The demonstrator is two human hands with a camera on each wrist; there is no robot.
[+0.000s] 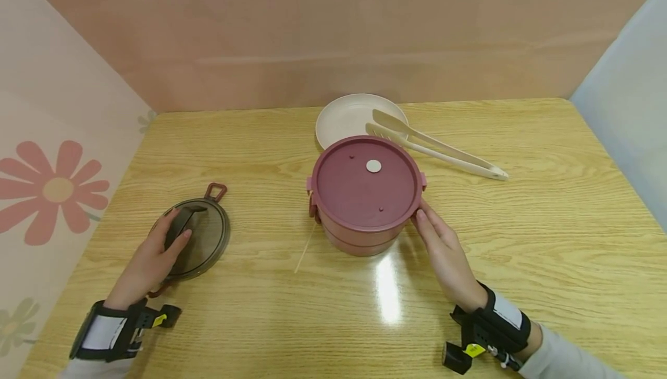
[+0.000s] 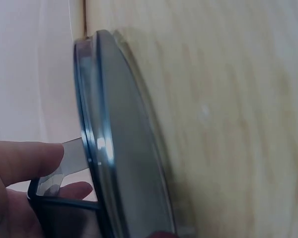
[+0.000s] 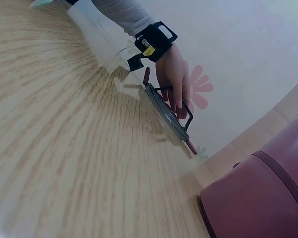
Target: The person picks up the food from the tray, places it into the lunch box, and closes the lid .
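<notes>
A smoky, see-through round lid point(image 1: 205, 240) with a dark arched handle and reddish tabs lies on the wooden table point(image 1: 547, 223) at the left. My left hand point(image 1: 174, 231) rests on it, thumb and fingers pinching the handle; the left wrist view shows the lid point(image 2: 124, 148) edge-on with fingers point(image 2: 20, 158) around the handle strip. A maroon round stacked container point(image 1: 365, 185) with its maroon lid on stands mid-table. My right hand point(image 1: 424, 223) touches its right side with straight fingers. The right wrist view shows the container's wall point(image 3: 263, 198) and the left hand point(image 3: 174, 74) on the lid point(image 3: 166, 116).
A cream plate point(image 1: 346, 116) sits behind the container, with cream tongs point(image 1: 438, 147) lying from its rim toward the right. A thin pale stick point(image 1: 304, 249) lies just left of the container. Walls close in on the left, back and right.
</notes>
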